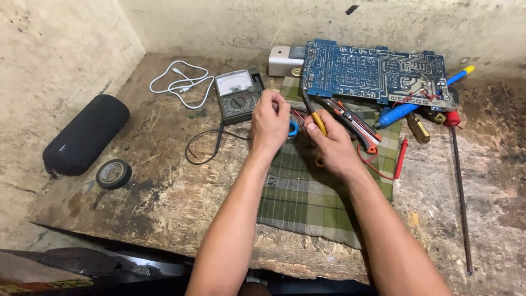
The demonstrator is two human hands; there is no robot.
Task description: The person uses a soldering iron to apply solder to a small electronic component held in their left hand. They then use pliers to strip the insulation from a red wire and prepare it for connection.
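Work appears to be at an early-to-middle stage, judging by the layout: the blue circuit board [378, 74] lies flat at the back of the worktop [164, 192], solder side up, with thin red wires still trailing from its right edge, and nothing on it looks detached. The analogue multimeter [237, 96] sits just left of the hands, its black lead looping over the wood and a red probe [401, 156] lying apart on the green checked cloth [301, 203]; no probe is in use. Left hand [269, 121] is raised over the cloth's upper edge, back toward the camera, fingers curled shut on something small and hidden; I cannot tell what, though a thin red wire [298, 116] runs between the two hands. Right hand [331, 145] is clenched around yellow-handled pliers [313, 112], tip pointing up and left toward the left hand. A blue ring-like item shows between the hands, too covered to identify. Both forearms reach in from the near edge, converging. Untouched: red utility knife [353, 123], screwdrivers [457, 164] at right, black tape roll [113, 174], black cylindrical speaker [85, 136], white cable [183, 85].
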